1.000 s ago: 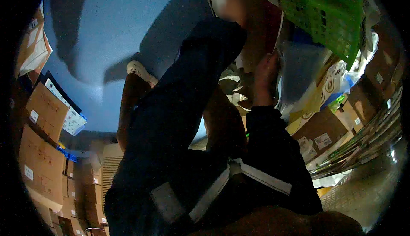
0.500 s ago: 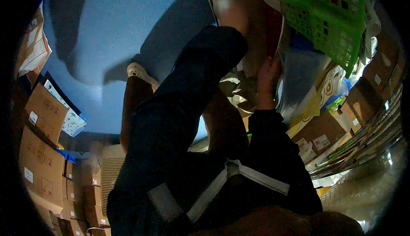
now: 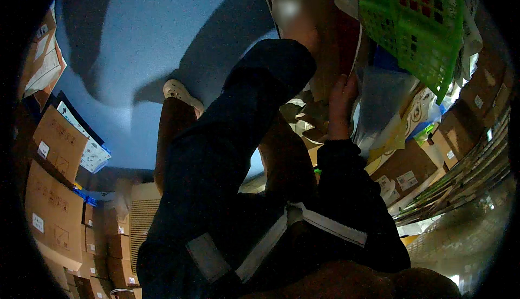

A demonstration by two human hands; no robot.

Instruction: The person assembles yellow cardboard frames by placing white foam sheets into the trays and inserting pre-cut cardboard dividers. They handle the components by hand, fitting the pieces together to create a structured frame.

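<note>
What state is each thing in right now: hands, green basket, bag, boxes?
left hand: raised to the brown package under the basket, blurred, grip unclear.
right hand: fingers flat against a clear plastic bag, not closed round it.
green basket: tilted, overhanging the pile, with red showing through its mesh.
cardboard boxes: closed, stacked at left.
white shoe: on the foot, on the blue floor.
</note>
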